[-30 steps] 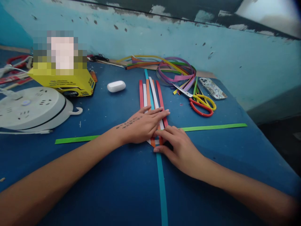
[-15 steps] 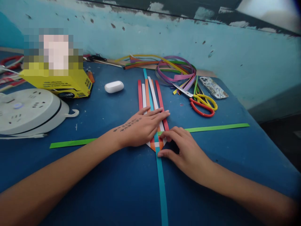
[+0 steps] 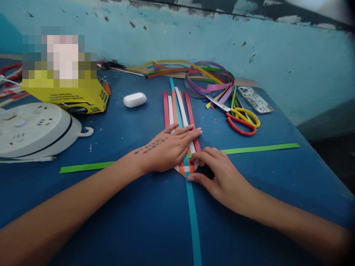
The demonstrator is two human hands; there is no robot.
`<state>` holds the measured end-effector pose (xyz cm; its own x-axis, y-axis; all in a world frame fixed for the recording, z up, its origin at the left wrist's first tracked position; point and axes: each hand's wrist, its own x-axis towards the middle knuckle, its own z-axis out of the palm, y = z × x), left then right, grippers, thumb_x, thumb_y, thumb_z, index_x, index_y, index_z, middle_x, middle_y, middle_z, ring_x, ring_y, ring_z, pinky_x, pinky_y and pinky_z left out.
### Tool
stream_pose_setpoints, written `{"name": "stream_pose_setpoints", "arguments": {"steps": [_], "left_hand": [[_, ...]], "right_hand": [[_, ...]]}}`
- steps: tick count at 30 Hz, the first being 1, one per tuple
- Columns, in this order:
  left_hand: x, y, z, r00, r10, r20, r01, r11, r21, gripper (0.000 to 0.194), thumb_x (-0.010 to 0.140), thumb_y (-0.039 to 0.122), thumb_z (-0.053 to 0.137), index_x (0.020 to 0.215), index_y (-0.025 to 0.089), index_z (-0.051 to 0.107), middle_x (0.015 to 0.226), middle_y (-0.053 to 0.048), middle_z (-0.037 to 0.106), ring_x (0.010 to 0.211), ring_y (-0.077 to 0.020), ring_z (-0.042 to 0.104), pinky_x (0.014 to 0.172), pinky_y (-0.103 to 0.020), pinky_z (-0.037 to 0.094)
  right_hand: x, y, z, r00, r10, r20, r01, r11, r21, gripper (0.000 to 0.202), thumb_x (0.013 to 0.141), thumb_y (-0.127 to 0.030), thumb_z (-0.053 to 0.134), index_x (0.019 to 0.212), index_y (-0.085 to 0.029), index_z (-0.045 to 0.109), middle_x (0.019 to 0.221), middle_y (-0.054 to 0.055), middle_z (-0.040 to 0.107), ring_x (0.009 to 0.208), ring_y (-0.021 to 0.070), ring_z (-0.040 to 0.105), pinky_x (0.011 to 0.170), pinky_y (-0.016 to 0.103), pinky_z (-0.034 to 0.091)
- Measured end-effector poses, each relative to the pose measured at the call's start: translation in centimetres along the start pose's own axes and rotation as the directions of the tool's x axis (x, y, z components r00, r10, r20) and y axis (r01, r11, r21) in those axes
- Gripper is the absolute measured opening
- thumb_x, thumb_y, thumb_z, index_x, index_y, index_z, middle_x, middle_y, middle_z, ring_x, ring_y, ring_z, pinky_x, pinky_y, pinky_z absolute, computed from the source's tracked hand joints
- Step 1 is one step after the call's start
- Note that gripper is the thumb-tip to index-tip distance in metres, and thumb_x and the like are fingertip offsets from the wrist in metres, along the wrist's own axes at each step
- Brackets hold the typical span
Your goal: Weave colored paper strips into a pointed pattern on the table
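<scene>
My left hand (image 3: pixel 169 149) lies flat with fingers spread over a bundle of red, white and orange strips (image 3: pixel 166 111). A long blue strip (image 3: pixel 194 218) runs from behind the bundle, through its woven pointed end, toward the front edge. Crossing sideways under my left forearm is a green strip (image 3: pixel 260 149). My right hand (image 3: pixel 219 173) rests at the right of the woven end, thumb on the blue strip and bent fingertips at the green strip, with a gap between thumb and fingers. Part of the weave is hidden under my left hand.
Scissors (image 3: pixel 241 123) with red and yellow handles and a phone (image 3: pixel 255 99) lie at the right. Coiled strips (image 3: pixel 210 79) are by the wall. At the left are a yellow box (image 3: pixel 72 99), a white round power reel (image 3: pixel 36 129) and a small white case (image 3: pixel 135 99).
The view has shifted slightly, so things at the right appear a little farther right. Both hands keep nearly the same places on the strips.
</scene>
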<state>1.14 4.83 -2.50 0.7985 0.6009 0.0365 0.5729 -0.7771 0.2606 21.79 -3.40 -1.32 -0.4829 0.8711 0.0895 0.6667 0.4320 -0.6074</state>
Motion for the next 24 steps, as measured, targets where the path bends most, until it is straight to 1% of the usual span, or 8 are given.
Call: {"name": "stream_pose_setpoints", "arguments": {"steps": [3,5,8,11,14,17,19,24], "left_hand": [[0.0,0.0,0.1,1.000,-0.006,-0.007,0.006,1.000,0.001,0.056,0.107,0.025,0.023,0.163,0.023,0.023,0.168,0.000,0.032,0.158,-0.0167,0.019,0.128,-0.040,0.009],[0.1,0.0,0.1,1.000,-0.009,-0.007,0.009,1.000,0.005,0.055,0.107,0.024,0.022,0.162,0.022,0.024,0.168,0.001,0.031,0.158,-0.0160,0.019,0.128,-0.039,0.009],[0.0,0.0,0.1,1.000,-0.003,-0.006,0.003,1.000,0.009,0.055,0.107,0.024,0.023,0.162,0.022,0.024,0.168,0.001,0.030,0.158,-0.0158,0.019,0.128,-0.039,0.008],[0.0,0.0,0.1,1.000,0.005,-0.011,-0.004,1.000,0.019,0.055,0.107,0.024,0.023,0.162,0.022,0.024,0.168,0.000,0.031,0.158,-0.0161,0.019,0.128,-0.039,0.007],[-0.1,-0.1,0.2,1.000,0.004,-0.010,-0.003,1.000,0.031,0.054,0.108,0.024,0.023,0.162,0.021,0.023,0.168,0.000,0.030,0.158,-0.0158,0.018,0.128,-0.039,0.006],[-0.1,-0.2,0.3,1.000,0.017,-0.009,-0.017,0.999,0.036,0.054,0.108,0.024,0.023,0.162,0.021,0.022,0.169,-0.001,0.029,0.159,-0.0159,0.016,0.128,-0.038,0.004],[-0.1,-0.3,0.4,1.000,0.020,-0.012,-0.020,0.999,0.033,0.054,0.108,0.024,0.023,0.162,0.022,0.022,0.169,0.000,0.028,0.159,-0.0162,0.016,0.128,-0.038,0.004],[0.0,-0.3,0.5,1.000,0.020,-0.019,-0.020,0.999,0.031,0.055,0.107,0.022,0.025,0.162,0.021,0.022,0.169,0.000,0.029,0.158,-0.0164,0.017,0.128,-0.039,0.004]], "right_hand": [[-0.1,-0.1,0.2,0.998,-0.055,0.006,0.055,0.997,-0.049,0.008,0.103,-0.031,0.057,0.104,-0.024,0.060,0.104,0.007,0.066,0.097,0.0244,0.057,0.085,0.042,0.044],[-0.3,-0.2,0.4,0.997,-0.079,0.000,0.079,0.993,-0.083,0.010,0.106,-0.029,0.051,0.107,-0.023,0.060,0.105,0.008,0.067,0.098,0.0248,0.057,0.086,0.042,0.046],[-0.6,-0.1,0.6,0.991,-0.126,-0.053,0.119,0.985,-0.126,0.016,0.106,-0.028,0.050,0.116,-0.020,0.061,0.112,0.011,0.066,0.101,0.0252,0.058,0.088,0.041,0.049],[-0.9,-0.2,0.8,0.965,-0.235,-0.114,0.206,0.953,-0.221,0.020,0.106,-0.028,0.051,0.118,-0.019,0.064,0.119,0.013,0.067,0.109,0.0262,0.059,0.093,0.042,0.049],[-1.4,-0.8,1.1,0.950,-0.302,-0.083,0.261,0.909,-0.325,0.034,0.105,-0.039,0.053,0.127,-0.016,0.063,0.124,0.015,0.068,0.116,0.0303,0.059,0.095,0.046,0.048],[-1.8,-1.7,1.6,0.955,-0.289,-0.061,0.241,0.882,-0.405,0.063,0.100,-0.060,0.051,0.138,-0.010,0.059,0.125,0.020,0.067,0.114,0.0359,0.059,0.091,0.051,0.048],[-2.0,-2.3,2.0,0.958,-0.276,-0.075,0.215,0.868,-0.448,0.075,0.097,-0.068,0.048,0.138,-0.007,0.059,0.125,0.022,0.067,0.112,0.0378,0.058,0.089,0.052,0.047],[-2.0,-2.7,2.6,0.956,-0.285,-0.068,0.214,0.840,-0.499,0.079,0.095,-0.070,0.049,0.135,-0.003,0.061,0.114,0.020,0.069,0.101,0.0341,0.059,0.082,0.048,0.047]]}}
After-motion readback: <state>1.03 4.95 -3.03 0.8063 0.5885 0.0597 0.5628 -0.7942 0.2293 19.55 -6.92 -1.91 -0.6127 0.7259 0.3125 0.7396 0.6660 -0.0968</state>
